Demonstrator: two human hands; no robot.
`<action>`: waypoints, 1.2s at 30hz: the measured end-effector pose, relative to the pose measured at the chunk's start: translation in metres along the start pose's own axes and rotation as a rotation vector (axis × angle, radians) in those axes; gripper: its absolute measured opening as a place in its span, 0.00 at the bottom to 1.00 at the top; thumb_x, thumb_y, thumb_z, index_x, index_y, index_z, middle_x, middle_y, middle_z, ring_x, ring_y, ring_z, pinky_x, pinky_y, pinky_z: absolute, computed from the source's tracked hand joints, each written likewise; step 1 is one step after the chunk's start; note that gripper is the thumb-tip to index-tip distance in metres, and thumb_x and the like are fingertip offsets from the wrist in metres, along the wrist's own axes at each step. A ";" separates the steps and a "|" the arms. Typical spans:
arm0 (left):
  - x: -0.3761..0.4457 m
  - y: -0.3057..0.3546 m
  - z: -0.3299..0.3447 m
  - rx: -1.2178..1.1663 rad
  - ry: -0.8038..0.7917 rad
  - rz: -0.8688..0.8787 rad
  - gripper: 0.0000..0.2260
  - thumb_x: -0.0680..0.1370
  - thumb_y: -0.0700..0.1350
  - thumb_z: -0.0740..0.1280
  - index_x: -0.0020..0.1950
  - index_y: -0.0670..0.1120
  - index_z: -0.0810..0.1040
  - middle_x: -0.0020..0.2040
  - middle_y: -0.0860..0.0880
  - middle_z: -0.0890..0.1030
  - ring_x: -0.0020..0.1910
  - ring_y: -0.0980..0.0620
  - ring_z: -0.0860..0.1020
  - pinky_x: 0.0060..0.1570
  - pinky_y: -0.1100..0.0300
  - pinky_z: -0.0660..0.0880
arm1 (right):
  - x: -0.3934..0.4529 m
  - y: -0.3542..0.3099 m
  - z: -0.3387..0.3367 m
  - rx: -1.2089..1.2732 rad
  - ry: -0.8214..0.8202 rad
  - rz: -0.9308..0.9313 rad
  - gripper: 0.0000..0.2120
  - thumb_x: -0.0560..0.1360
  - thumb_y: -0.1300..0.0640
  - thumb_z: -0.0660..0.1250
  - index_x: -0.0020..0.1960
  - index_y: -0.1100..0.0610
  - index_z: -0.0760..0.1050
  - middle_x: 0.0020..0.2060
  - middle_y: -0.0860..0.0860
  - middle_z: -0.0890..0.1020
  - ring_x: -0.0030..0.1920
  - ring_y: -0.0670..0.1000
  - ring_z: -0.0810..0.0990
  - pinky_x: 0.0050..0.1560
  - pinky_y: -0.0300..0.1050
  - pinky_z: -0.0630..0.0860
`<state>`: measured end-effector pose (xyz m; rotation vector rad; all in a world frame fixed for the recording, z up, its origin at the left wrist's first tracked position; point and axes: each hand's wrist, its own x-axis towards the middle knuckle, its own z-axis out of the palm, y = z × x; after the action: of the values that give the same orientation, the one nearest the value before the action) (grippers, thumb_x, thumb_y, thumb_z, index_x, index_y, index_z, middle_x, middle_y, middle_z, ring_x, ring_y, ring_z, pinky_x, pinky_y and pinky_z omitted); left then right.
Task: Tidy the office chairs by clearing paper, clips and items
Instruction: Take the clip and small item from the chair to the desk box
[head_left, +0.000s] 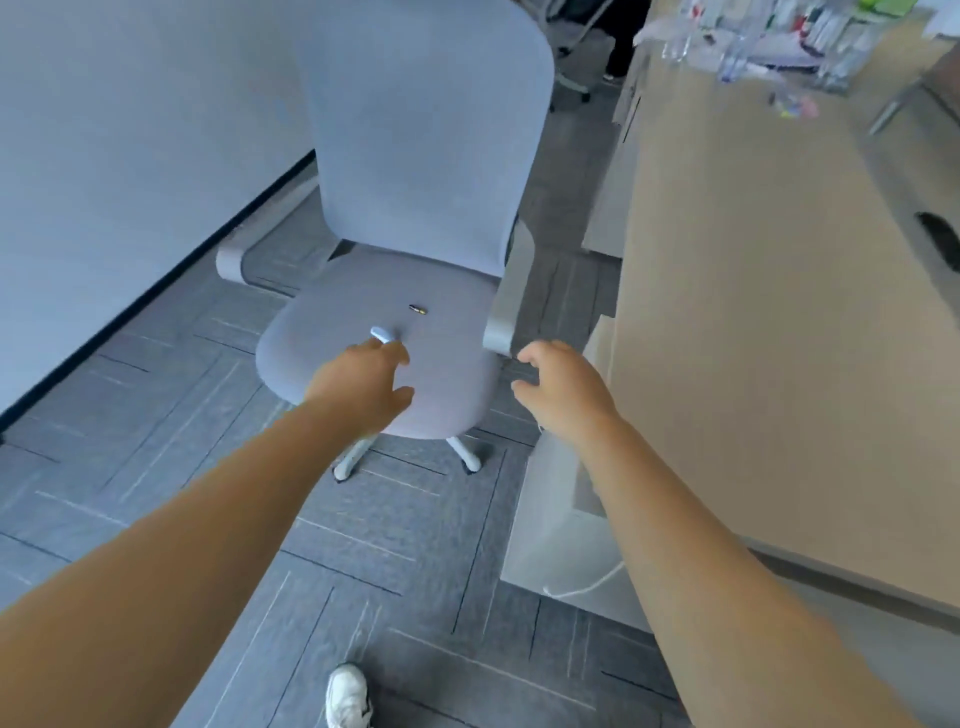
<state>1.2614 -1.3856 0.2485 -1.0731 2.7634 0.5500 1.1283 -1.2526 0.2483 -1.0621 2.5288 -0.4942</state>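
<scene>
The left hand reaches over the front of the chair seat with its fingers loosely spread and holding nothing; the fingertips come right up to a small pale blue item, perhaps a clip or a cap, though the blur makes it hard to name. Whether a fingertip already touches it cannot be told; at most they are just beside it. The right hand hangs in the air near the chair's right armrest, fingers relaxed and slightly curled, empty too.

The step in hand looks like picking the blue item off the seat. To do it well, the person would do best to bring thumb and forefinger down on either side of it and pinch it across its narrow width, not rake at it, since the soft fabric gives little to push against and a small smooth piece could skid toward the backrest or off the edge onto the floor.

Further up the seat, well beyond the fingertips and toward the backrest, lies a second small item, dark with a brassy glint. It sits apart from the blue one, so each will likely need its own pinch, or the free right hand could take it. The desk along the right seems the nearest place to set both down.
</scene>
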 end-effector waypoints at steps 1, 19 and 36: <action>0.011 -0.020 -0.004 0.007 -0.015 -0.011 0.18 0.77 0.46 0.63 0.67 0.44 0.69 0.65 0.43 0.74 0.63 0.42 0.72 0.63 0.49 0.72 | 0.016 -0.014 0.010 0.007 -0.010 0.000 0.19 0.76 0.60 0.61 0.67 0.59 0.69 0.65 0.57 0.72 0.65 0.57 0.71 0.63 0.50 0.70; 0.278 -0.167 0.071 -0.026 -0.246 -0.099 0.23 0.77 0.44 0.63 0.71 0.45 0.62 0.71 0.43 0.67 0.67 0.42 0.68 0.64 0.50 0.68 | 0.293 -0.052 0.164 -0.025 -0.208 0.094 0.17 0.77 0.59 0.61 0.65 0.59 0.70 0.64 0.56 0.73 0.65 0.57 0.71 0.62 0.49 0.69; 0.459 -0.208 0.199 0.041 -0.458 -0.011 0.17 0.79 0.45 0.61 0.67 0.46 0.68 0.65 0.46 0.73 0.63 0.44 0.70 0.57 0.51 0.72 | 0.468 -0.005 0.274 -0.014 -0.230 0.288 0.18 0.78 0.61 0.59 0.67 0.59 0.68 0.64 0.56 0.72 0.65 0.56 0.69 0.61 0.48 0.68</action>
<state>1.0596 -1.7398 -0.1083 -0.8281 2.3570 0.6419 0.9466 -1.6472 -0.0755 -0.6964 2.4259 -0.2582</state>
